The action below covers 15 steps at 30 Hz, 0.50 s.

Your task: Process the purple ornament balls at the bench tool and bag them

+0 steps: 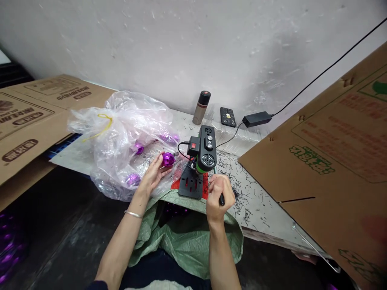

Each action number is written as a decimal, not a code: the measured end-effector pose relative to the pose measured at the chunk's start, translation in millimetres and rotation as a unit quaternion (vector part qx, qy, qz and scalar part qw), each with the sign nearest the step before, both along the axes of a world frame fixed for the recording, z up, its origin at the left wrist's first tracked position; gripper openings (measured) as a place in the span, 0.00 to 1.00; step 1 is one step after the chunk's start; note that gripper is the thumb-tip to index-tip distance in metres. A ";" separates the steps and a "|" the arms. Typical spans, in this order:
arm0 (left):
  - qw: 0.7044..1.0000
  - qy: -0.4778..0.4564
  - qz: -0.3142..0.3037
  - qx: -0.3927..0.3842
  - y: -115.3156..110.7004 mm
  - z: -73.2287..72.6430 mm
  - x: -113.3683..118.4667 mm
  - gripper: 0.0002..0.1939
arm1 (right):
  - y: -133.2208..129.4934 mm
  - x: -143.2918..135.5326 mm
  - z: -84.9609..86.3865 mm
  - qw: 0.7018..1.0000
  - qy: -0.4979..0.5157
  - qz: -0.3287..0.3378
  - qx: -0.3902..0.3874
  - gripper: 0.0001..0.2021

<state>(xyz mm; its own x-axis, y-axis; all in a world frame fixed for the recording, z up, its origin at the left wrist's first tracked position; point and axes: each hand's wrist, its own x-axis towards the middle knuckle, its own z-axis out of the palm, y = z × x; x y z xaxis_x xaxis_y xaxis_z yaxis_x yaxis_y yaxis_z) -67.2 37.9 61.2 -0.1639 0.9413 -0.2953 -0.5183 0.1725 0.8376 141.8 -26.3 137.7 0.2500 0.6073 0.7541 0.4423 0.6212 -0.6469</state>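
My left hand [153, 173] is closed around a shiny purple faceted ball ornament [168, 159], held at the left side of a small black motor device [208, 149]. This device stands on a slotted black base plate [191, 186] with a red sheet [205, 182] under it. To the right of the base, my right hand [220, 196] is clenched in a fist around a black handle [222, 199]. Most of that handle is hidden by the fingers. Purple ornaments show inside a clear plastic bag [121, 157] beside my left hand. A green woven sack [181, 241] hangs open below, with purple ornaments in it.
Black bits [244, 201] lie scattered on the white tabletop. A bottle [202, 108], a phone [227, 117] and a power adapter [256, 119] are along the wall. Cardboard boxes flank both sides, one at left [27, 121] and one at right [338, 161].
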 end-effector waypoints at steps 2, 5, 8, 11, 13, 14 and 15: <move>0.999 0.005 -0.038 0.020 -19.6 4.3 10.8 0.29 | 1.3 0.8 11.9 1.000 -0.001 0.005 -0.024 0.20; 0.993 0.046 -0.097 0.039 -36.5 2.3 30.3 0.32 | 2.8 2.3 22.9 0.999 -0.007 0.011 -0.048 0.20; 0.979 0.158 -0.109 0.065 -39.0 -12.1 48.1 0.33 | 2.9 3.6 24.8 0.999 -0.012 0.011 -0.048 0.20; 0.939 0.313 -0.100 0.101 -35.0 -29.2 59.6 0.31 | 2.2 4.5 22.5 0.999 -0.021 0.009 -0.047 0.20; 0.901 0.400 -0.101 0.136 -31.8 -36.4 63.7 0.29 | 1.7 5.0 20.5 0.999 -0.024 0.009 -0.046 0.20; 0.883 0.431 -0.104 0.154 -30.4 -38.4 65.2 0.28 | 1.4 5.1 19.6 0.999 -0.024 0.011 -0.046 0.20; 0.868 0.455 -0.106 0.171 -29.0 -39.3 66.6 0.27 | 1.2 5.1 18.6 0.999 -0.023 0.012 -0.047 0.20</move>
<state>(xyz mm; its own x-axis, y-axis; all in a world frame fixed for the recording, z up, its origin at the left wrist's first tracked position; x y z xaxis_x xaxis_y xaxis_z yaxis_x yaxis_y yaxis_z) -0.6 8.9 21.9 0.0049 0.9859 0.1675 0.3964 -0.1557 0.9048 146.9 -25.2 156.3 0.2004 0.6817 0.7036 0.4582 0.5696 -0.6824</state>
